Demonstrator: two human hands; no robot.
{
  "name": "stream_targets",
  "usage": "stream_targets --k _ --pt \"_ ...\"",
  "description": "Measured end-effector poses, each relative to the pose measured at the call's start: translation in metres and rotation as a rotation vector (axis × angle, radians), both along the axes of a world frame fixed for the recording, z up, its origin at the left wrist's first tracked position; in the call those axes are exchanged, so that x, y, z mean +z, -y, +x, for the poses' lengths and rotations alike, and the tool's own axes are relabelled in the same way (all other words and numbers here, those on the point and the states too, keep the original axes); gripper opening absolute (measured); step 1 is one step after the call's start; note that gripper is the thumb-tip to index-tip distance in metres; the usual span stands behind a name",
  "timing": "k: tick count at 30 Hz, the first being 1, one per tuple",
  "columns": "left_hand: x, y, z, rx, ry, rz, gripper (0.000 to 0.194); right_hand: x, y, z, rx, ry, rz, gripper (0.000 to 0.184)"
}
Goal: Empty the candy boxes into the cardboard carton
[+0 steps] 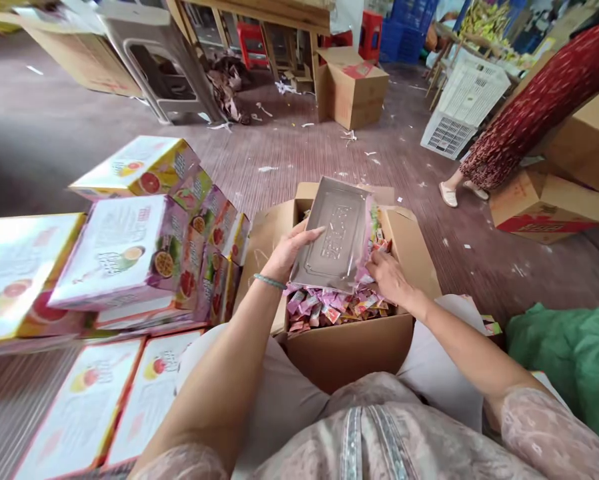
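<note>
An open cardboard box (349, 347) stands between my knees, filled with several small pink and orange sachets (324, 308). My left hand (289, 252) grips the left edge of a grey plastic tray (335, 233), held tilted over the box. A green bracelet circles that wrist. My right hand (387, 277) is closed at the tray's lower right corner, down among the sachets; what its fingers hold is hidden.
Stacks of pink-and-white fruit-print gift boxes (129, 250) lie to my left, more flat ones (109, 400) on the floor. A green bag (569, 353) sits right. Another person in a red patterned garment (529, 113) stands near cardboard boxes (547, 203). White crates (462, 100) and a carton (352, 87) stand behind.
</note>
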State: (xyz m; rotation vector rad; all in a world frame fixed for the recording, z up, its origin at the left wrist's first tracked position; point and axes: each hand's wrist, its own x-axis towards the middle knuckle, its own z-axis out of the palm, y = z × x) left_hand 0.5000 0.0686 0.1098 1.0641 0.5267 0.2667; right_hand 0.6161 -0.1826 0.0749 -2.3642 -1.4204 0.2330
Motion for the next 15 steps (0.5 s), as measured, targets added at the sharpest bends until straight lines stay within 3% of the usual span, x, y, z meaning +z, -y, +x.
stream_targets --k 2,5,7,10,13,15 --pt "-0.001 -0.009 -0.001 0.13 0.032 0.087 0.072 -0.008 0.01 0.002 -0.114 0.08 -0.136 0.008" --pt "-0.001 -0.015 -0.002 0.193 0.084 0.143 0.077 -0.025 0.026 -0.008 -0.22 -0.124 -0.177 0.045" --pt "0.0 -0.011 -0.003 0.131 0.076 0.119 0.076 -0.034 0.033 -0.02 -0.263 -0.301 -0.008 0.068" --pt "0.004 0.002 -0.005 0.027 0.025 0.067 0.073 -0.031 0.033 -0.032 -0.429 -0.509 0.389 0.071" --pt "0.009 0.012 -0.01 -0.078 -0.037 0.029 0.069 -0.008 0.025 -0.023 -0.62 -0.585 0.69 0.082" --pt "0.013 0.015 -0.013 -0.153 -0.082 0.007 0.066 0.011 0.019 -0.007 -0.655 -0.558 0.795 0.092"
